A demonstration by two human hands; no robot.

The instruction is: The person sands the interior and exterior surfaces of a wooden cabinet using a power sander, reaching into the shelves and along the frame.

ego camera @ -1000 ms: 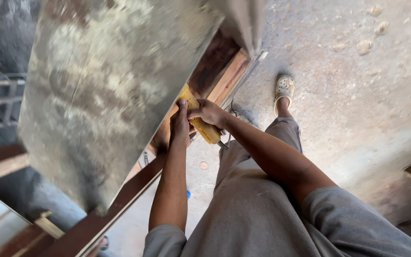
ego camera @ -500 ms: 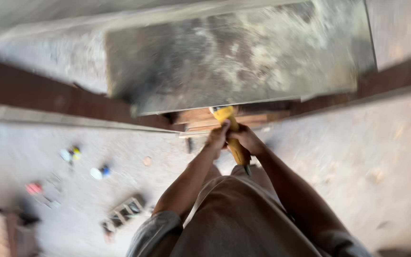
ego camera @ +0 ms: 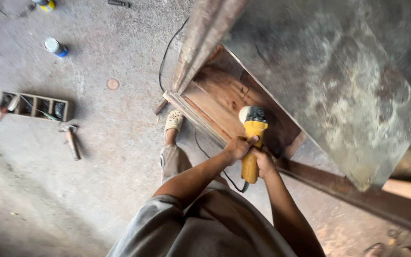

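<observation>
Both hands clamp the yellow grinder (ego camera: 251, 143): my left hand (ego camera: 236, 148) wraps the body near the head, my right hand (ego camera: 264, 162) closes round the rear handle. I judge I'm grinding the wooden frame (ego camera: 224, 97) under the grey sheet (ego camera: 329, 76); its head sits over the boards, and the next pass needs a steady, level push with the cord (ego camera: 205, 152) kept clear

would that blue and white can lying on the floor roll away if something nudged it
Probably yes: the blue and white can lies on its side on the bare concrete floor, so its round wall could roll. Nothing touches or blocks it. It looks small, so likely light, though its fill cannot be seen.
</observation>
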